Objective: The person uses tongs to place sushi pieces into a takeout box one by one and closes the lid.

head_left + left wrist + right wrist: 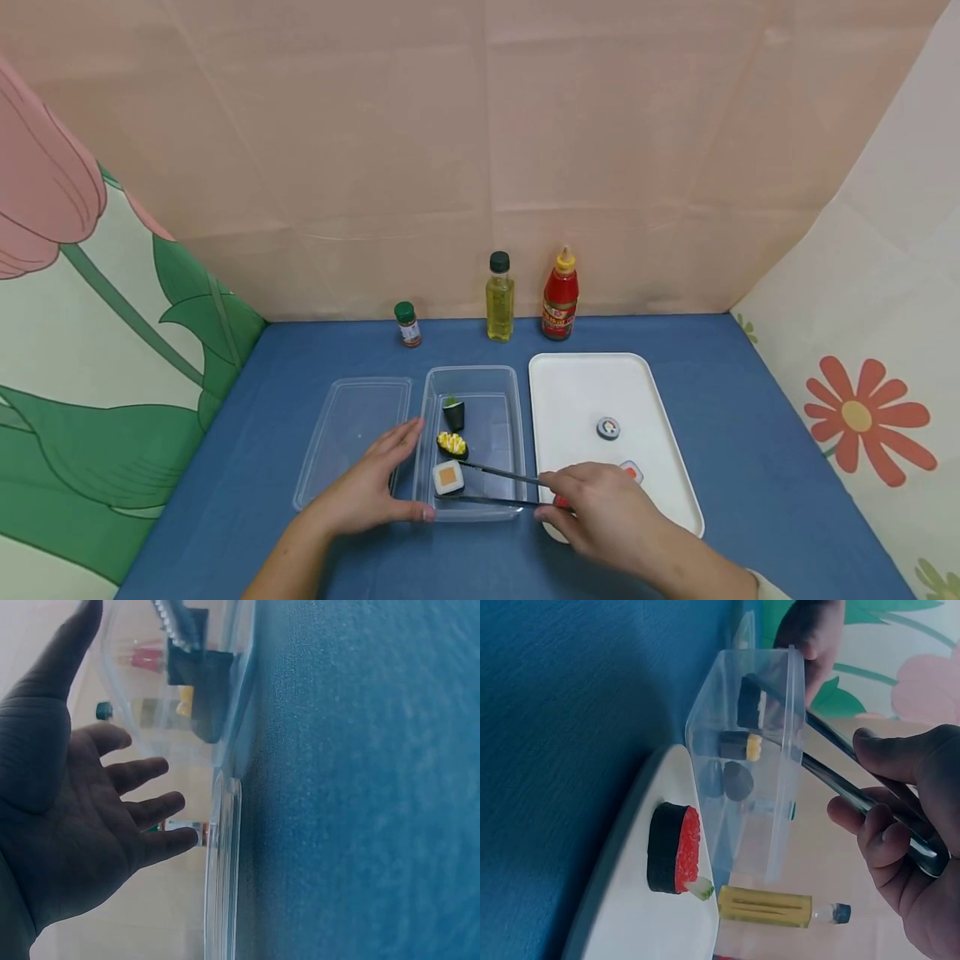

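Your right hand (603, 512) grips a pair of metal tongs (840, 786), thumb on one arm and fingers curled around the other, just outside the right wall of the clear plastic container (495, 433). The tongs reach over that wall, and their tips stand on either side of a square sushi roll (448, 477), white with an orange centre, in the container's near left part. You cannot tell from these views whether the tips squeeze the roll or whether it touches the container's floor.

Your left hand (367, 487) is spread at the container's left wall, fingers extended and thumb by the near left corner; firm contact is hard to judge.

Inside the container, beyond the square sushi roll, you have a corn-topped gunkan (452, 444), then a dark hand roll (453, 415). The clear lid (356, 433) lies left of the container. The white tray (577, 400) to its right carries a round flower-pattern roll (608, 428), a red-roe gunkan (686, 851) and a red-centred white roll (632, 472) partly hidden by your right hand. Behind the container stand a green-capped spice jar (407, 324), an oil bottle (499, 298) and a red sauce bottle (559, 296).
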Motion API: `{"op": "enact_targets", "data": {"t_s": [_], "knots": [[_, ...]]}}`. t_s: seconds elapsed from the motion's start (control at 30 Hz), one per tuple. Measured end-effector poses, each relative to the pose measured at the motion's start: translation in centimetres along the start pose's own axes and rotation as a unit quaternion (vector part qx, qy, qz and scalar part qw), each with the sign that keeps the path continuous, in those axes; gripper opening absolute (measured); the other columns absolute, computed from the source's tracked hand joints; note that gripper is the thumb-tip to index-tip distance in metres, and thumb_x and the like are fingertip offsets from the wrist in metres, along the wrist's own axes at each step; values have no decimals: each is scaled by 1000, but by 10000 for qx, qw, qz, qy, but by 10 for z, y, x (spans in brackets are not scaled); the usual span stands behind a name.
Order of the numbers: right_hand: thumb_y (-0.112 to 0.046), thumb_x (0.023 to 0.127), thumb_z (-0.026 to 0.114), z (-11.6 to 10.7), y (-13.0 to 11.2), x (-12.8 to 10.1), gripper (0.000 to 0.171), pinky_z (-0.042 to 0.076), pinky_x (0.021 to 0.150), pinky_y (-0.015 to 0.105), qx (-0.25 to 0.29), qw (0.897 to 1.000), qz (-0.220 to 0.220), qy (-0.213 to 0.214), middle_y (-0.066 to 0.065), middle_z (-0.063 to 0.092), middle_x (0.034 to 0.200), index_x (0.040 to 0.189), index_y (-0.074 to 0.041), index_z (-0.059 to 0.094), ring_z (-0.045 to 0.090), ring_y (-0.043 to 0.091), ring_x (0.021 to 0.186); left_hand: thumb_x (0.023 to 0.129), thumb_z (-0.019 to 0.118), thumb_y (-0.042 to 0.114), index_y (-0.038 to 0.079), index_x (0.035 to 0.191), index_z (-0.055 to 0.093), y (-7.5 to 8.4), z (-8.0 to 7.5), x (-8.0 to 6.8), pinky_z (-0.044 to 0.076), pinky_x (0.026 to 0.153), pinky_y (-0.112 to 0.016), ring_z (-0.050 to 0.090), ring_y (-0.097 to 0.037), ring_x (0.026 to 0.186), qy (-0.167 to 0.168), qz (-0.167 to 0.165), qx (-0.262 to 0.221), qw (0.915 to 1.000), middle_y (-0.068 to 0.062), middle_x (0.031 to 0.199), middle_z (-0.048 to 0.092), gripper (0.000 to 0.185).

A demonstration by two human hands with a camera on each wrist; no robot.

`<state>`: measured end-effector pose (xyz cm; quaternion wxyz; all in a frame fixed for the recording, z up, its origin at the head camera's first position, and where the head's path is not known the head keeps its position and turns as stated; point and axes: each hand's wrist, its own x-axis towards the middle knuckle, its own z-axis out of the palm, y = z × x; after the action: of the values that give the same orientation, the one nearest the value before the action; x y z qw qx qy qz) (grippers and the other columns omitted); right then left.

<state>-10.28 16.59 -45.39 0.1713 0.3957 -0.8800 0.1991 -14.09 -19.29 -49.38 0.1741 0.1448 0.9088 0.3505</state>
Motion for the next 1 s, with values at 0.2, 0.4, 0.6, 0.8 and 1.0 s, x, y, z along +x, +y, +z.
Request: {"op": "enact_targets", "data": {"t_s": [0.2, 0.4, 0.6, 0.8, 1.0], "knots": [[-28, 83, 89, 1, 1, 8, 33, 59, 74, 33, 54, 9994, 75, -345, -7, 74, 86, 106, -8, 78, 69, 6, 79, 75, 90, 54, 21, 168, 19, 1, -1, 1, 23, 114, -75, 8, -40, 158, -21, 10, -48, 10000, -4, 174, 13, 122], [-28, 85, 87, 4, 1, 13, 31, 59, 73, 32, 42, 9986, 74, -514, -4, 76, 90, 106, -7, 78, 70, 7, 80, 75, 91, 53, 21, 168, 18, 0, -1, 0, 23, 114, -74, 8, -39, 158, -36, 23, -55, 10000, -5, 174, 13, 122], [-28, 87, 85, 5, 1, 16, 30, 60, 75, 34, 42, 9975, 136, -697, -1, 77, 93, 107, -6, 78, 72, 10, 83, 75, 90, 54, 22, 168, 18, -1, 0, 0, 23, 114, -74, 8, -38, 158, -42, 4, -54, 10000, -3, 174, 13, 122], [-30, 89, 83, 4, 2, 16, 32, 60, 77, 35, 91, 9959, 263, -861, 0, 78, 97, 110, -6, 78, 73, 12, 87, 75, 91, 54, 21, 168, 19, 0, -1, 0, 24, 114, -74, 9, -39, 158, -23, -16, -41, 10000, -4, 174, 13, 122], [-30, 88, 85, 3, 2, 14, 33, 60, 77, 34, 135, 9961, 312, -815, -1, 78, 98, 111, -7, 78, 71, 8, 85, 75, 91, 54, 21, 168, 20, 0, 0, 1, 24, 114, -74, 10, -38, 158, -7, -39, -22, 10000, -4, 174, 14, 121]]}}
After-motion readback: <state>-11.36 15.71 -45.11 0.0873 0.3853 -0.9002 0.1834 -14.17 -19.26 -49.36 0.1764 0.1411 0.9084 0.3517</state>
